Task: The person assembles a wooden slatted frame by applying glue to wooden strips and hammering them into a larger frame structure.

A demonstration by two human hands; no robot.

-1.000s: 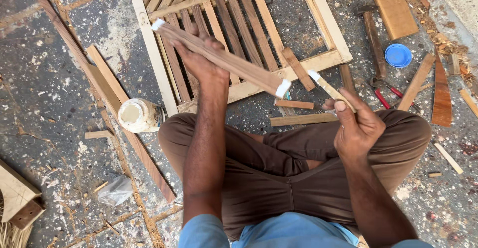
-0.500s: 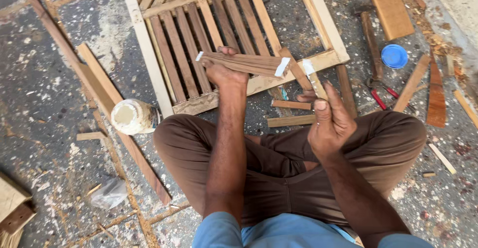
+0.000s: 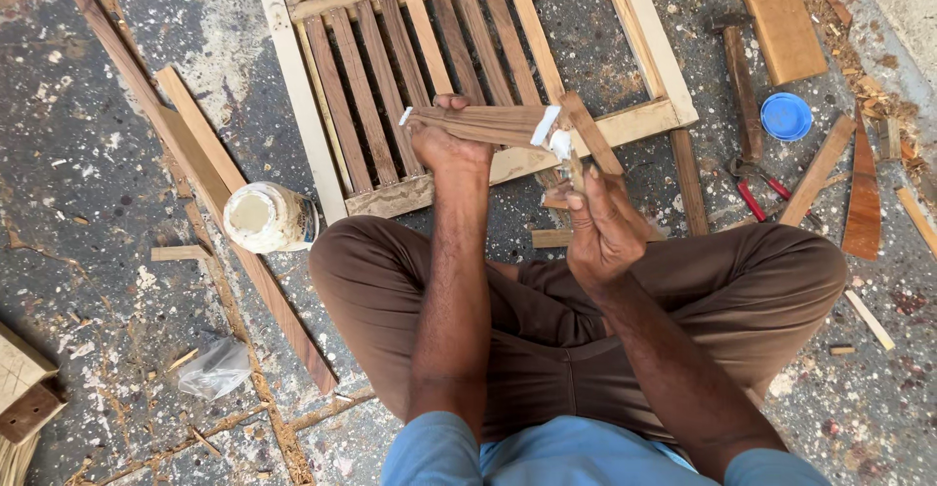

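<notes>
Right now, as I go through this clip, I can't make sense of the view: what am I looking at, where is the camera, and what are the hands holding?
There is no machine here. The camera sits on a person's head and looks down at their own arms and crossed legs on a speckled floor. The left hand grips a bundle of thin wood slats, white at the ends. The right hand holds a small stick against the white tip of that bundle. Ahead lies a slatted wooden frame. Beside the left knee stands a white jar. To the right lie a hammer, a blue lid, red-handled pliers and wood scraps.
</notes>
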